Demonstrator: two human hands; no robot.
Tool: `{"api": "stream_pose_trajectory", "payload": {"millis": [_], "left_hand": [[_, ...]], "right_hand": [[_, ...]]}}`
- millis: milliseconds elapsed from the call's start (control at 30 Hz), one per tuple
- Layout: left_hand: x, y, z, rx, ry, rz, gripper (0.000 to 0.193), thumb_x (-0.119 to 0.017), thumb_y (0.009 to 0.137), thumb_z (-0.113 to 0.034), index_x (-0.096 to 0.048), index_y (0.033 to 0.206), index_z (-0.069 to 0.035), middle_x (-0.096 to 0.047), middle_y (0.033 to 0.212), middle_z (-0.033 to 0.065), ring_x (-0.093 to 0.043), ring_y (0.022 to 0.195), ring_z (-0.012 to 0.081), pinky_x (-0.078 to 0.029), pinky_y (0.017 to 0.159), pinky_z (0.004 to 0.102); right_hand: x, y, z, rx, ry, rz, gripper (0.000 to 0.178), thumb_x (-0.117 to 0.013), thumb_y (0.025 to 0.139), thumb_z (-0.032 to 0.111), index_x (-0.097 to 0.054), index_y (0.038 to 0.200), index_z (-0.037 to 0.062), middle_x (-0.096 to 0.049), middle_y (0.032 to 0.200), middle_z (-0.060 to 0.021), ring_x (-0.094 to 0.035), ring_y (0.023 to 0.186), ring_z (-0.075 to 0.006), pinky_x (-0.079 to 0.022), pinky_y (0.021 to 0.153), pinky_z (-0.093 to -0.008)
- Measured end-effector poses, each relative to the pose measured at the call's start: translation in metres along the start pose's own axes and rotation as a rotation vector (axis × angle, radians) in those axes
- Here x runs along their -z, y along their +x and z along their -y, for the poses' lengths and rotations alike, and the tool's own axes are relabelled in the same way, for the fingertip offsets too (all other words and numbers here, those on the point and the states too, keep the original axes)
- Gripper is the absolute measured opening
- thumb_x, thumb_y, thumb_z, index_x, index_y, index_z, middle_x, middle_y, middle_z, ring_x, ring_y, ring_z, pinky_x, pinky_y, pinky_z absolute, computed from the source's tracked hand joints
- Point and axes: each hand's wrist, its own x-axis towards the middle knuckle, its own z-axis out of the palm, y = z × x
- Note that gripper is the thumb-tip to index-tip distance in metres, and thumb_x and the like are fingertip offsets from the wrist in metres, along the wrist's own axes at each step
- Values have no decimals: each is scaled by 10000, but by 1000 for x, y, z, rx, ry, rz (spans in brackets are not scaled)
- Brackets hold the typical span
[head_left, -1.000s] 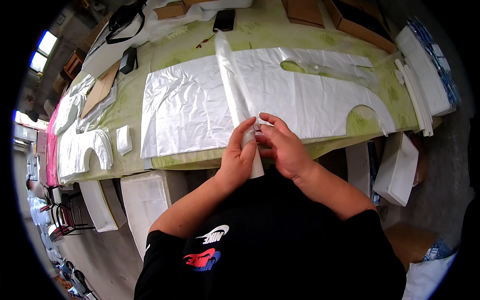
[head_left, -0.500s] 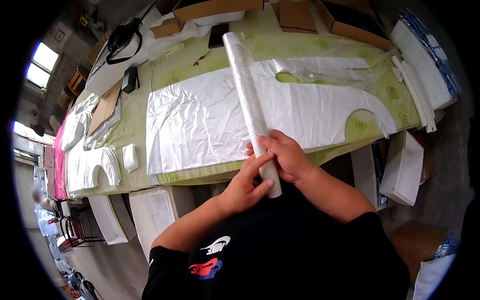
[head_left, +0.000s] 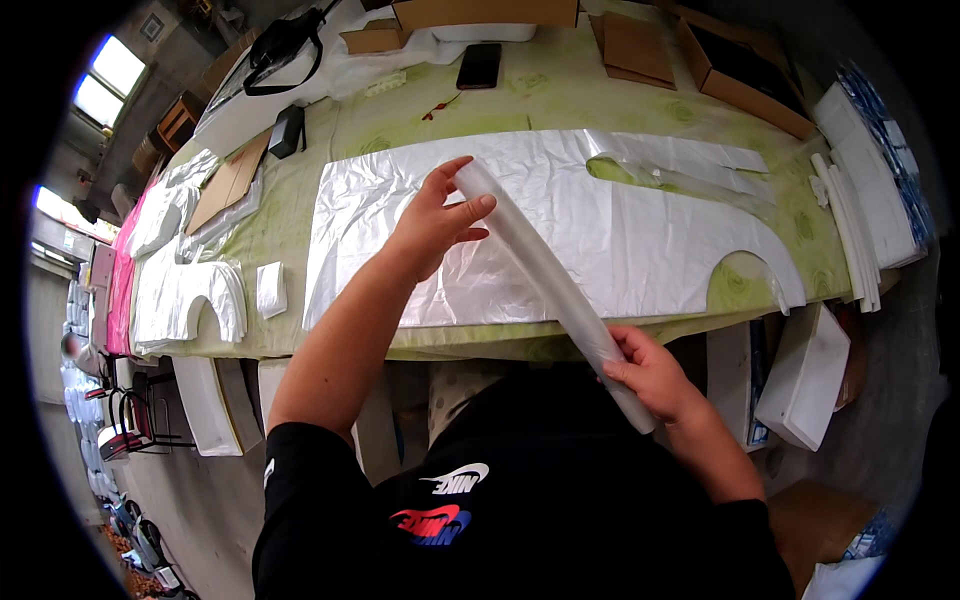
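A long roll of whitish translucent plastic film [head_left: 555, 275] slants in front of me, its upper end over the table and its lower end near my body. My left hand [head_left: 440, 222] is at the upper end, thumb and forefinger about its tip. My right hand [head_left: 655, 375] wraps round the roll near its lower end. Beneath the roll, a thin white plastic apron [head_left: 420, 270] lies spread flat and wrinkled, with a curved cut-out and long straps toward the right.
A green patterned cloth [head_left: 550, 95] covers the table. Folded white plastic pieces [head_left: 165, 300] and a cardboard sheet [head_left: 228, 183] lie left. Farther back are a phone [head_left: 480, 66] and a cardboard box [head_left: 745, 75]. White rolls [head_left: 848, 235] lie at the right end; white bins [head_left: 805, 380] stand below.
My left hand has moved from the roll's lower part up to its upper end. The roll now tilts more, its lower end shifted right with my right hand. The view has shifted slightly.
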Motion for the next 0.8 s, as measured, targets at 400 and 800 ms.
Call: {"api": "stream_pose_trajectory", "payload": {"millis": [400,800], "left_hand": [[35,8,-7,273,310,208,469,-757,949,-320,-608,1297,-42,-654,1221,79,-624,1166,208,-584,890,384],[61,85,11,264,511,-31,417,-685,940,-249,-673,1289,-20,-685,1184,106,-626,1066,226,-489,969,338]], "right_hand": [[7,2,-11,46,-131,-7,514,-661,958,35,-499,1442,-21,-623,1305,-104,-601,1178,-165,-478,1035,-314],[-13,3,17,-75,-361,-11,813,-733,920,142,-280,1591,67,-687,1069,-137,-666,918,-166,-523,832,-315]]}}
